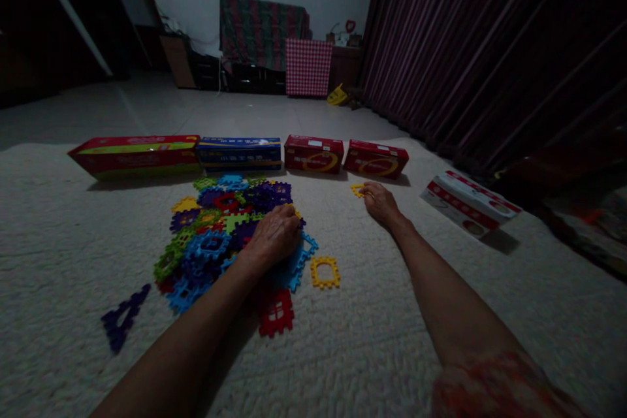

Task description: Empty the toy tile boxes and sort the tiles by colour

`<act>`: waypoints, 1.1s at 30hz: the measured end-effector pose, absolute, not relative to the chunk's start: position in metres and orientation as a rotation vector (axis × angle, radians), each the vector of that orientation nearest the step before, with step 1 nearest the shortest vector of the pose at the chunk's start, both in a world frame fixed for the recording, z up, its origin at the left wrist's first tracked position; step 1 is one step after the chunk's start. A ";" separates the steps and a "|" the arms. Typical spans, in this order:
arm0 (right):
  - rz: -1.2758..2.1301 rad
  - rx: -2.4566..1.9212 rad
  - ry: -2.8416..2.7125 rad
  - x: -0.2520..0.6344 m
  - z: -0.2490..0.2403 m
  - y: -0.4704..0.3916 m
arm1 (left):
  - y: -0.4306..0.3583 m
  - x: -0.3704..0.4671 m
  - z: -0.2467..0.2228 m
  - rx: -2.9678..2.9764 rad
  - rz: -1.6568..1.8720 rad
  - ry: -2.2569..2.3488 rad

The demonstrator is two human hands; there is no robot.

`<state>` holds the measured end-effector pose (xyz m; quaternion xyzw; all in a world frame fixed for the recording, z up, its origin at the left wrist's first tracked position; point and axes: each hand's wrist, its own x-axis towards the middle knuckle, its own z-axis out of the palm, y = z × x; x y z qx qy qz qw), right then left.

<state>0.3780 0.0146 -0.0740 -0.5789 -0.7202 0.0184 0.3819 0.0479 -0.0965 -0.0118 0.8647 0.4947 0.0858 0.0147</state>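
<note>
My left hand (275, 234) rests on the right side of a pile of interlocking plastic building pieces (208, 245) in blue, purple, green, red and yellow. Its fingers are curled down, and the edge of a yellow piece (296, 211) shows at the fingertips, the rest hidden. My right hand (381, 201) pinches another yellow building piece (357, 191) low over the mat, close to the red boxes. A yellow square frame piece (324, 272) lies flat between my arms. Nearer to me is a red window piece (277, 315), and a purple triangle piece (125, 318) lies apart at the left.
Along the mat's far side stand a red and green box (142, 157), a blue box (239, 154) and two red boxes, one (313, 154) beside the other (375, 159). A white and red box (469, 204) sits at the right. Beyond it hang purple curtains (455, 46).
</note>
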 end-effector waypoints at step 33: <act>0.403 -0.769 -2.192 0.224 -0.042 -0.050 | -0.078 0.035 -0.010 2.494 0.635 1.597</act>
